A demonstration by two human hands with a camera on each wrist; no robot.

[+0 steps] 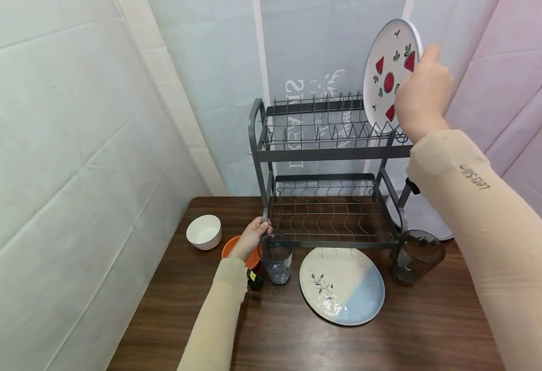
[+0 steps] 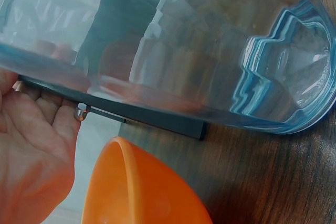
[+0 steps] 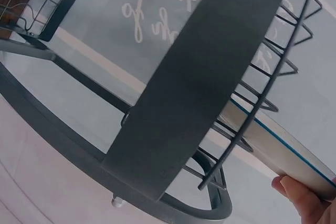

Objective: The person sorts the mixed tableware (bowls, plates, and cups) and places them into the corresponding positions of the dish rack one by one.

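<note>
My right hand (image 1: 425, 93) grips the edge of a white plate with red fruit pictures (image 1: 389, 82). The plate stands upright at the right end of the upper tier of a dark two-tier dish rack (image 1: 331, 153), its lower rim among the wires. In the right wrist view the plate (image 3: 283, 148) shows edge-on between the prongs, fingers at its rim. With my left hand (image 1: 251, 238) I hold the rack's left front leg, low down. A clear bluish glass (image 1: 278, 265) stands beside that hand, and an orange bowl (image 2: 157, 192) sits just below it.
A white bowl (image 1: 204, 232) stands at the table's left. In front of the rack lies a blue-and-cream plate (image 1: 340, 288). A dark glass (image 1: 415, 260) stands by the rack's right foot, with a pale round plate (image 1: 426, 219) behind it. Cloth walls enclose the table (image 1: 183, 314).
</note>
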